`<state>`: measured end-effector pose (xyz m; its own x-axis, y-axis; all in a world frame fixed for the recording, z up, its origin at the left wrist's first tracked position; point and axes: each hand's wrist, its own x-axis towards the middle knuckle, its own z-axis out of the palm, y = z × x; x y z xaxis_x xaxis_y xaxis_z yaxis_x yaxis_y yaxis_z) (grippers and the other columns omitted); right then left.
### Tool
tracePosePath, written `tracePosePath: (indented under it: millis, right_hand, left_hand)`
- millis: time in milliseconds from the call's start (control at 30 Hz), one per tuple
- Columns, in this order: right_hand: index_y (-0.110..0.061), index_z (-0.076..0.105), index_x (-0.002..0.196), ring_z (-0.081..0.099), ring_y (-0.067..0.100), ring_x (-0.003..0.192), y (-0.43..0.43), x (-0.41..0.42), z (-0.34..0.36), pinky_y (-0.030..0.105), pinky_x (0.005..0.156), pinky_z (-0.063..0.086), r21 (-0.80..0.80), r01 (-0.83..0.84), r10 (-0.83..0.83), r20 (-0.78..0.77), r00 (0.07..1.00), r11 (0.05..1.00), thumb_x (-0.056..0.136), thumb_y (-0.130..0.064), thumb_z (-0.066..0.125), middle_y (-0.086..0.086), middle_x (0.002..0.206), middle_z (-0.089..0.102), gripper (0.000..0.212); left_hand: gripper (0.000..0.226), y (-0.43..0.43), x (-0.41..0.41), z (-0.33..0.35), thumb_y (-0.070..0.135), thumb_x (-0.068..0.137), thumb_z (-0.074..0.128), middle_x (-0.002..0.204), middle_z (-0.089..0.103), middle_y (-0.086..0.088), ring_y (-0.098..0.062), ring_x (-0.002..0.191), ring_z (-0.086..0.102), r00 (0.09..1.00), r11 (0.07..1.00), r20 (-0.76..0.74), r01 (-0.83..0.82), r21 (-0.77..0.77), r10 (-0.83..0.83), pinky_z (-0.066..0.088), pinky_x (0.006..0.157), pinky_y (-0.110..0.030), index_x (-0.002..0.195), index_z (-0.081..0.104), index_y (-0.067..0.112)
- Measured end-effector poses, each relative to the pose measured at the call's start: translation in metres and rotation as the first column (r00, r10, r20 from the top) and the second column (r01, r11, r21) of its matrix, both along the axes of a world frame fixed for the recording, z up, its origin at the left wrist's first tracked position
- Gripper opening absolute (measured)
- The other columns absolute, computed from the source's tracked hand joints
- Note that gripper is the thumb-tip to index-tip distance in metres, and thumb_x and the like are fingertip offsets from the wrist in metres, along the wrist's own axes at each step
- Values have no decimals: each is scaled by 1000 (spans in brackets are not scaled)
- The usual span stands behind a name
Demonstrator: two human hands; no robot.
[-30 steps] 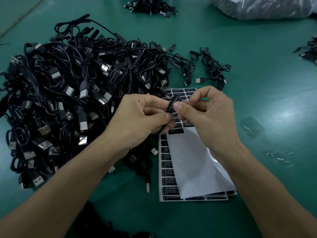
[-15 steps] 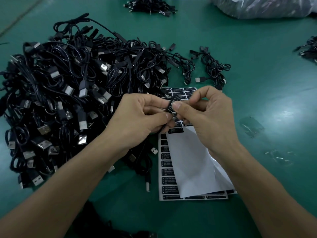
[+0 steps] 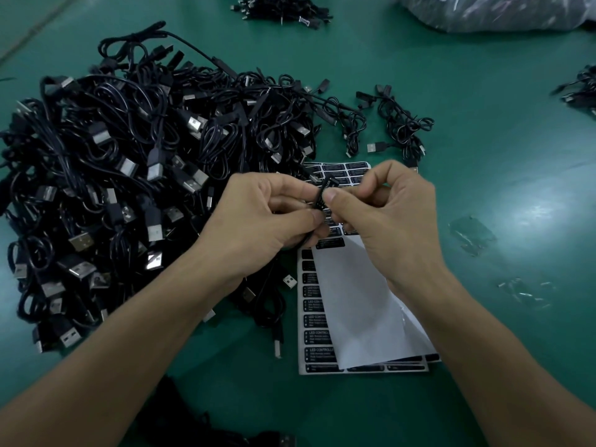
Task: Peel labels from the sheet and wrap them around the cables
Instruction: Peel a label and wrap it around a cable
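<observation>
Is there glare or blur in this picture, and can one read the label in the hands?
Head view: a pale glare patch lies on the green table, right of the right hand. Head view: the label pinched between the left hand and right hand is soft, its print unreadable.

Count at your station:
- One large heap of USB cables point(image 3: 129, 175); the individual cables are too tangled to count.
- One small bundle of cables point(image 3: 400, 124) just beside the heap.
- Two further cable piles, one at the far edge point(image 3: 283, 8) and one at the right edge point(image 3: 580, 91).
- One cable point(image 3: 304, 243) and one label point(image 3: 324, 191) between your two hands, left hand point(image 3: 258, 217) and right hand point(image 3: 387, 217).
- Label sheets point(image 3: 314, 321): two stacked edges show.
- One blank white sheet point(image 3: 358, 301) lies on top of them.
- One clear plastic bag point(image 3: 500, 11).
- Two patches of clear scraps point(image 3: 471, 233).
</observation>
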<state>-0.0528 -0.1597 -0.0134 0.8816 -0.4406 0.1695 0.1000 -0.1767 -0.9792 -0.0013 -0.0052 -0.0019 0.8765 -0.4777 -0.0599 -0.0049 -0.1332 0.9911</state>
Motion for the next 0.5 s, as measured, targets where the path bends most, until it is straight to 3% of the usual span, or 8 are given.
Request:
tracePosePath:
  millis: [200, 300, 500]
  right_hand:
    - [-28, 49, 62, 64, 27, 62, 1, 0, 1, 53, 63, 57, -20, 32, -32, 1, 999, 999, 73, -15, 83, 4, 62, 68, 38]
    - [-28, 49, 61, 66, 39, 64, 1, 0, 1, 54, 63, 57, -22, 44, -44, 4, 999, 999, 72, -17, 83, 1, 61, 68, 38]
    - [-26, 49, 61, 70, 42, 71, 2, -1, 3, 59, 65, 58, -9, 39, -39, 15, 999, 999, 68, -19, 83, 5, 64, 71, 36]
  left_hand:
    - [16, 0, 0, 1, 3, 83, 77, 78, 77, -12, -45, 82, 71, 1000, 1000, 0, 6, -12, -6, 57, 84, -54, 95, 76, 14]
    - [16, 0, -1, 2, 2, 83, 77, 77, 77, -12, -49, 83, 69, 1000, 1000, 3, 8, -13, -8, 55, 86, -59, 96, 75, 12]
    - [10, -2, -3, 0, 6, 84, 76, 76, 76, -13, -42, 80, 73, 1000, 999, 11, -22, -35, 22, 58, 80, -55, 93, 75, 11]
